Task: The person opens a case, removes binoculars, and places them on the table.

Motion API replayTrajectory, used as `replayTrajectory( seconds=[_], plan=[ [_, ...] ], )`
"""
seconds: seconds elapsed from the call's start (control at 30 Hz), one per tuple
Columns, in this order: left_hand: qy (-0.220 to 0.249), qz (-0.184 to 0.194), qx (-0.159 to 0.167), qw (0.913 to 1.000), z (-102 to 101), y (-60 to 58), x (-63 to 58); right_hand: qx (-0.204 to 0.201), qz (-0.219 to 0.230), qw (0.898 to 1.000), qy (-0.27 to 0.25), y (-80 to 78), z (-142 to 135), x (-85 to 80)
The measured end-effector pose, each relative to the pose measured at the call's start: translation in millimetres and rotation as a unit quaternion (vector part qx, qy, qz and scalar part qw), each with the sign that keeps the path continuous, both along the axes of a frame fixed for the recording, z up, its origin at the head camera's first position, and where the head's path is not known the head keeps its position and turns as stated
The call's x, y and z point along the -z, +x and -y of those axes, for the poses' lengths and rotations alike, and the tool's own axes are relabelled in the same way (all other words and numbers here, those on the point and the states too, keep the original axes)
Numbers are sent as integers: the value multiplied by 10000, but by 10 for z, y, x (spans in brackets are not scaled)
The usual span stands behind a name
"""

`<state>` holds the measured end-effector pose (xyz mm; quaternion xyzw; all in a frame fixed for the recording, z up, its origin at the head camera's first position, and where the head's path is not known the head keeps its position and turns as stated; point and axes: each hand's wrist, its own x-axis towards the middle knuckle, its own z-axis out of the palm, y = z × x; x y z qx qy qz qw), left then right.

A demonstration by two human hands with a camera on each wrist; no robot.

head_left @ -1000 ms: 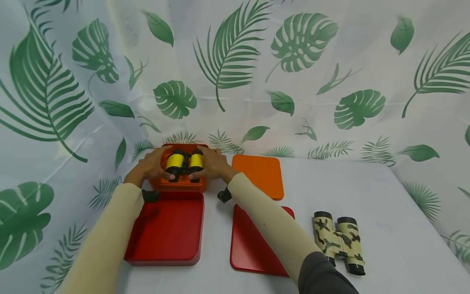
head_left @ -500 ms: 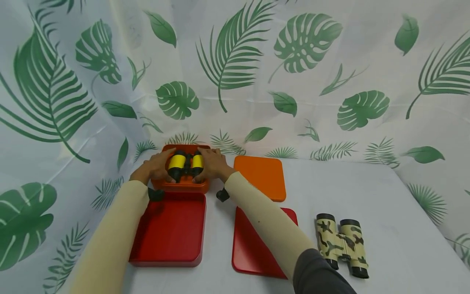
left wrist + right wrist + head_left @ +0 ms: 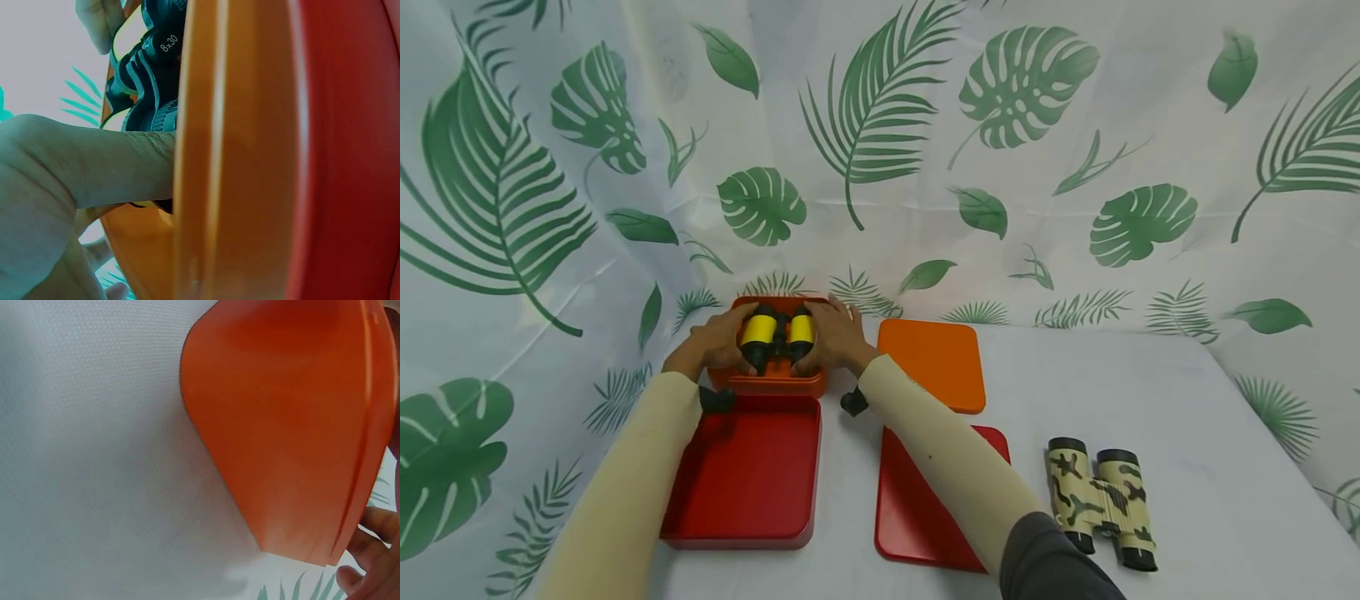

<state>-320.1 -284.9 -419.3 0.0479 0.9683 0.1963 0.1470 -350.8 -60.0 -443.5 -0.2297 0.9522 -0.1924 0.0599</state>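
Yellow and black binoculars [image 3: 780, 337] lie within the orange box [image 3: 775, 385] at the back left, in the head view. My left hand [image 3: 715, 340] grips the left barrel, its thumb at the near end. On the other barrel is my right hand [image 3: 837, 336], with the thumb near the eyepiece end and some fingers spread at the back. The left wrist view shows the left thumb reaching over the box wall to the binoculars, marked 8x30. In the right wrist view the outer side of the orange box [image 3: 281, 425] hides the binoculars, and only part of the right hand shows.
A red box [image 3: 748, 475] without its lid stands in front of the orange one. An orange lid [image 3: 936, 362] and a red lid [image 3: 917, 508], partly under the right forearm, lie to the right. Camouflage binoculars [image 3: 1101, 500] rest farther right. A leaf-patterned cloth [image 3: 880, 125] hangs behind.
The head view has shifted slightly. Both hands stay on the yellow and black binoculars, and the right hand's back fingers are a little more spread.
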Motion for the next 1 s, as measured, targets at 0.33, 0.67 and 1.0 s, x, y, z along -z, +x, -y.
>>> replayTrajectory(
  seconds=[0.33, 0.67, 1.0],
  plan=[
    [134, -450, 12, 9989, -7, 91, -181, -111, -259, 9991, -304, -9, -64, -155],
    [180, -682, 163, 9974, 1, 145, -311, -143, -331, 9984, -425, 35, -126, -307],
    [342, -890, 164, 9953, -116, 192, -479, -267, -521, 9962, -637, 94, -329, -474]
  ],
)
